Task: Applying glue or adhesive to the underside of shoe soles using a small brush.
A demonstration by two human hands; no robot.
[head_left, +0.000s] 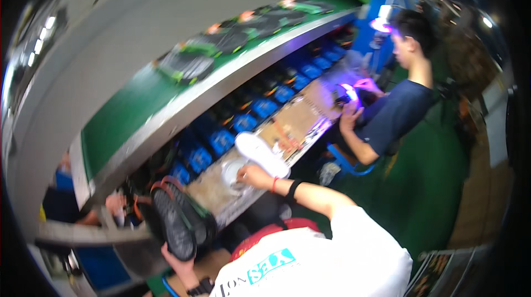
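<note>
My left hand point(180, 264), with a dark band on its wrist, grips the lower end of a black-soled shoe point(172, 222). The sole faces up toward me. A second dark shoe point(203, 225) with green and orange edging lies against it; whether my fingers hold that one too is hidden. My right hand point(254, 177) is closed over a round white dish point(233, 172) on the bench. Anything between its fingers is too blurred to make out. Just beyond the hand lies a white shoe-shaped piece point(263, 154).
A brown work surface point(213, 186) runs away to the right. Behind it stand several blue shoe-like pieces point(243, 123) in a row. Above is a green conveyor belt point(127, 106) carrying several soles point(188, 67). At right a co-worker point(401, 100) handles something under a purple lamp point(380, 24).
</note>
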